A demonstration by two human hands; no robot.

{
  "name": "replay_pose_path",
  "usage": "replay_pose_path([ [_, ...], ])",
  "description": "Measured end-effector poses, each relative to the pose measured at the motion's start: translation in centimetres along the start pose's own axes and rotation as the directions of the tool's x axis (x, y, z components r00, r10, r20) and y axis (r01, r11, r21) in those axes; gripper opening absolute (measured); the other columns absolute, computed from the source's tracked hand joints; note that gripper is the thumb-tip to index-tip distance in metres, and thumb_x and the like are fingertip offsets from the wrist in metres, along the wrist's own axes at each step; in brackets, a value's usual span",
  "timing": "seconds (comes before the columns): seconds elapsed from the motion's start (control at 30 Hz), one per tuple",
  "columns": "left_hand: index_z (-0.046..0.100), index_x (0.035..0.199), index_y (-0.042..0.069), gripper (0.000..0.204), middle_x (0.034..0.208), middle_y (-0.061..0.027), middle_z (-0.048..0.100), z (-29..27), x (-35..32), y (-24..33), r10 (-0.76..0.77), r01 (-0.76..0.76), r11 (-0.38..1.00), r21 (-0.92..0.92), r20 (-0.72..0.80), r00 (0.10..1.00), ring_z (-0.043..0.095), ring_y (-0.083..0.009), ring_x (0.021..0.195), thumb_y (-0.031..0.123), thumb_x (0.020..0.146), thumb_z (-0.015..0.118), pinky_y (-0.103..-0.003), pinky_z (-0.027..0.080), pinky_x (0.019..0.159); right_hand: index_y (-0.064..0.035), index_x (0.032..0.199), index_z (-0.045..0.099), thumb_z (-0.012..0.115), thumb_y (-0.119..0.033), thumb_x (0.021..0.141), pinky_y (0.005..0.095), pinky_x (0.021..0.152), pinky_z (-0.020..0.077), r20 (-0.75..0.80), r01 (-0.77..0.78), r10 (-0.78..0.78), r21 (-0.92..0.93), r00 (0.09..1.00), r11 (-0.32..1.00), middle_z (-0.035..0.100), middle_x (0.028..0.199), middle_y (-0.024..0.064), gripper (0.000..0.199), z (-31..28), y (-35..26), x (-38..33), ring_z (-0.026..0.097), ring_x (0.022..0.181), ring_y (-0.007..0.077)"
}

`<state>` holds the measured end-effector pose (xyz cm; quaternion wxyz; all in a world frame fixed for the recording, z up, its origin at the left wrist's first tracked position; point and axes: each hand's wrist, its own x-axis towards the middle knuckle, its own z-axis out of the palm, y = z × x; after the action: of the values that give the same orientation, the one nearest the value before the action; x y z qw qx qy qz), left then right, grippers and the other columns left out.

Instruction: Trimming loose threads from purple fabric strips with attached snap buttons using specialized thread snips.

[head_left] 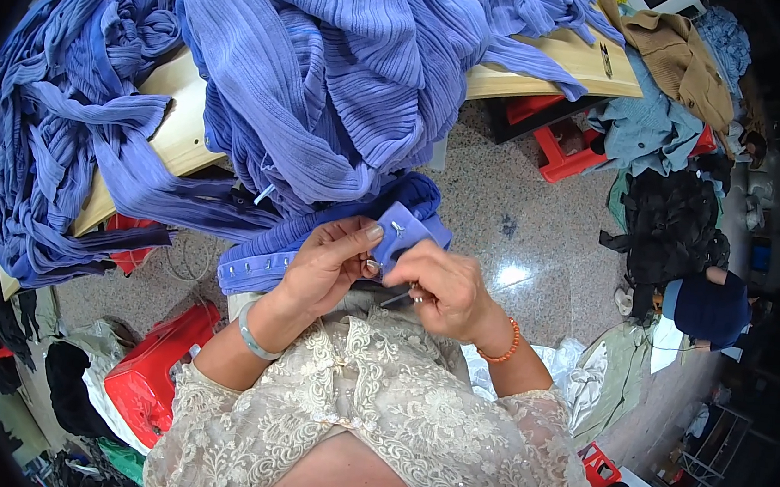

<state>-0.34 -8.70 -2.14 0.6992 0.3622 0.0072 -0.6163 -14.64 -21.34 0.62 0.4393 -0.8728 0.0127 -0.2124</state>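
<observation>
My left hand [325, 264] pinches the edge of a blue-violet knit garment [417, 229] between thumb and fingers. A small pale, shiny piece shows on the flat cloth just beyond the thumb. My right hand [444, 288] is closed close beside it, fingertips at the cloth's near edge. A thin dark metal tool [396, 298] sticks out of the right fist toward the left; its kind is not clear. Part of the same garment, a band [253, 269] with several small shiny buttons or fasteners, lies across my lap to the left.
A big heap of blue ribbed garments [330, 81] covers much of the wooden table [554, 61] ahead. Small snips [605, 61] lie near its right end. Red plastic stools [151, 380] stand around. Right of me are black clothes [670, 222], and another person [707, 308] in dark blue.
</observation>
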Motion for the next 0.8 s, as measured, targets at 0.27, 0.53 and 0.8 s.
replay_pose_path([
  [0.27,0.061,0.093,0.004,0.012,0.076,0.0003,0.059,-0.3,0.1,-0.1,-0.001,0.001,1.0,-0.018,-0.011,1.0,0.057,-0.0075,0.064,0.015,0.091,0.061,-0.022,0.048,0.059,-0.0036,0.099,0.065,0.074,-0.017,0.077,0.0258,0.052,0.0424,0.215,-0.185,0.124,0.291,0.969,0.939,0.061,0.079,0.0071,0.028,-1.5,0.1,-1.5,0.057,0.06,0.0157],
  [0.53,0.06,0.092,0.003,0.011,0.076,-0.0009,0.06,-0.2,0.1,-0.1,0.014,-0.013,0.998,-0.068,0.009,1.0,0.058,-0.0084,0.064,0.015,0.092,0.059,-0.023,0.048,0.059,-0.004,0.103,0.064,0.074,-0.015,0.075,0.0266,0.048,0.0393,-0.084,-0.163,0.154,-0.125,0.985,0.979,0.053,0.069,0.0053,0.031,-0.8,0.4,-0.8,0.051,0.053,0.0145],
  [0.8,0.06,0.092,0.003,0.011,0.075,-0.0024,0.06,0.0,0.1,0.0,-0.018,0.02,0.994,-0.104,0.016,1.0,0.057,-0.0092,0.064,0.014,0.093,0.058,-0.023,0.047,0.059,-0.0047,0.098,0.063,0.07,-0.021,0.078,0.0329,0.052,0.0434,-0.062,-0.072,0.058,-0.252,0.996,0.965,0.059,0.073,0.007,0.028,-0.3,0.5,-0.3,0.059,0.059,0.0242],
])
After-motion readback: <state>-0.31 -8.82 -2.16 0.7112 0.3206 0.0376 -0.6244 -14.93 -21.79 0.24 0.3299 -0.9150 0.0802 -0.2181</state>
